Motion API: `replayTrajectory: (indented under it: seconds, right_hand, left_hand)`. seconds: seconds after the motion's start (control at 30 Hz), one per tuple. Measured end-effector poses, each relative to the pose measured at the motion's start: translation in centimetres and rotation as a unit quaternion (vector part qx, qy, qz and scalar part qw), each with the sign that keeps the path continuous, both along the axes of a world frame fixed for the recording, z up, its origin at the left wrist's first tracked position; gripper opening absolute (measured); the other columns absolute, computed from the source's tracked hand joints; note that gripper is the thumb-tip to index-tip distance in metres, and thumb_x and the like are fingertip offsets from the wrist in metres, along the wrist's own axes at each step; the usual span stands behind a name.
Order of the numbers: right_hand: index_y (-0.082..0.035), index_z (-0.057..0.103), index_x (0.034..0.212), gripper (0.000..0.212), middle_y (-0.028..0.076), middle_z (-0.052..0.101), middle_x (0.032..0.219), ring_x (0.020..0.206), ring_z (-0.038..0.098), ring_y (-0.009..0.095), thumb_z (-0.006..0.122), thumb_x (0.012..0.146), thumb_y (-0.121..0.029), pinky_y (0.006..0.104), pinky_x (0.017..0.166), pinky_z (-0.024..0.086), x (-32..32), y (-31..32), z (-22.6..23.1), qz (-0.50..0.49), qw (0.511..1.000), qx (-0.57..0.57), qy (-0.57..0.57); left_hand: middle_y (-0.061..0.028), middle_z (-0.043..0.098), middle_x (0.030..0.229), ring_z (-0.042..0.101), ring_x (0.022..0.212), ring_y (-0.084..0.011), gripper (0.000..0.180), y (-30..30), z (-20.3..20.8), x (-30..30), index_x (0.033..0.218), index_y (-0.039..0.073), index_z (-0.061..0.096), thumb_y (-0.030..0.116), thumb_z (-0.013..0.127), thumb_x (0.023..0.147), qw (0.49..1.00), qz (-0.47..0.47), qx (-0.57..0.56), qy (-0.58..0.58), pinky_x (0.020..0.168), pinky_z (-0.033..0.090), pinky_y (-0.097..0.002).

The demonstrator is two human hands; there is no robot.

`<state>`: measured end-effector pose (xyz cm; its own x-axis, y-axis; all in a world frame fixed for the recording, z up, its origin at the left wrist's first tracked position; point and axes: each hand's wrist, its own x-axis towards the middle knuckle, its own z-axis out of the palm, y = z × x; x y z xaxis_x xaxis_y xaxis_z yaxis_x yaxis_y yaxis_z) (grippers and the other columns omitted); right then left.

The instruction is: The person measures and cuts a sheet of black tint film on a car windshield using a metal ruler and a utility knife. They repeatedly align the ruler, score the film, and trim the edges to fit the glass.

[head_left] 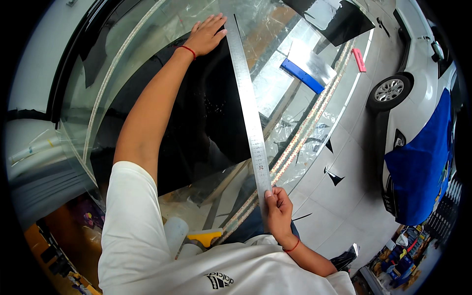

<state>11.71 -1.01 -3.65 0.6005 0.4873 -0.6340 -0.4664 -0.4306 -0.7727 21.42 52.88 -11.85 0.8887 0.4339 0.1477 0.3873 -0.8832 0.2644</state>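
A long steel ruler (250, 113) lies slanted along the right edge of a sheet of black film (206, 123) on a glass tabletop (182, 209). My left hand (209, 35) lies with fingers stretched out at the far end, its fingertips against the ruler's left edge. At the near end, close to my body, my right hand (278, 209) grips the ruler, thumb on top. The fingers under the ruler are partly hidden. Light from above reflects in the film.
On the glass lie a blue-edged scraper (301, 76), a pink tool (359, 60), and another black film piece (339, 22). A yellow squeegee (205, 237) and a white bottle (175, 233) sit near my waist. Film scraps (334, 176) litter the floor beside a white car (423, 73).
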Motion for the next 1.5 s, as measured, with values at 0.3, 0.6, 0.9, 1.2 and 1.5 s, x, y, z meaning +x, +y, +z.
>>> replayTrajectory:
  seconds: [0.3, 0.6, 0.9, 1.2, 1.5]
  right_hand:
    - [-0.001, 0.063, 0.113, 0.015, -0.005, 0.061, 0.079, 0.071, 0.048, 0.001, 0.058, 0.106, -0.013, 0.0205, 0.064, 0.041, -1.0, -0.1, 0.2, 0.007, 0.999, 0.030, 0.007]
    - [-0.001, 0.063, 0.111, 0.014, -0.005, 0.059, 0.081, 0.073, 0.046, 0.001, 0.057, 0.106, -0.012, 0.0212, 0.064, 0.039, -0.9, 0.0, -0.2, 0.001, 0.999, 0.039, 0.014]
    - [-0.001, 0.063, 0.112, 0.014, -0.006, 0.057, 0.082, 0.074, 0.044, 0.001, 0.057, 0.106, -0.013, 0.0216, 0.065, 0.038, -0.8, -0.3, -1.1, 0.011, 1.000, 0.026, 0.013]
    - [0.000, 0.069, 0.107, 0.021, 0.000, 0.054, 0.063, 0.060, 0.044, 0.005, 0.058, 0.107, -0.019, 0.0265, 0.054, 0.038, 0.1, -3.7, 0.8, 0.144, 0.985, -0.080, -0.045]
    - [0.001, 0.068, 0.096, 0.023, 0.007, 0.072, 0.073, 0.064, 0.061, 0.008, 0.060, 0.106, -0.018, 0.0264, 0.061, 0.047, 0.2, -7.7, 0.8, 0.226, 0.964, -0.141, -0.004]
  left_hand:
    - [-0.0007, 0.026, 0.171, 0.018, 0.159, -0.0215, 0.057, 0.6, 0.4, 0.2, 0.161, 0.022, 0.037, 0.044, 0.039, 0.109, 1.000, 0.004, -0.015, 0.020, 0.128, 0.009, -0.0517]
    - [-0.0012, 0.027, 0.171, 0.020, 0.159, -0.0237, 0.057, 0.5, 0.1, 0.1, 0.161, 0.021, 0.037, 0.044, 0.039, 0.109, 1.000, 0.003, 0.008, 0.019, 0.127, 0.012, -0.0516]
    - [0.0002, 0.029, 0.170, 0.023, 0.158, -0.0222, 0.055, 0.8, -0.5, 0.4, 0.159, 0.023, 0.040, 0.043, 0.041, 0.108, 1.000, 0.004, 0.026, 0.001, 0.127, 0.012, -0.0532]
    - [-0.0172, 0.046, 0.158, 0.037, 0.149, -0.0357, 0.054, 0.4, -2.2, 1.1, 0.151, 0.009, 0.049, 0.035, 0.051, 0.104, 0.998, -0.025, 0.022, -0.043, 0.122, 0.028, -0.0516]
    - [-0.0178, 0.047, 0.157, 0.039, 0.148, -0.0368, 0.054, 1.7, -1.8, 0.9, 0.150, 0.008, 0.050, 0.035, 0.051, 0.104, 0.999, -0.023, 0.023, -0.025, 0.122, 0.028, -0.0496]
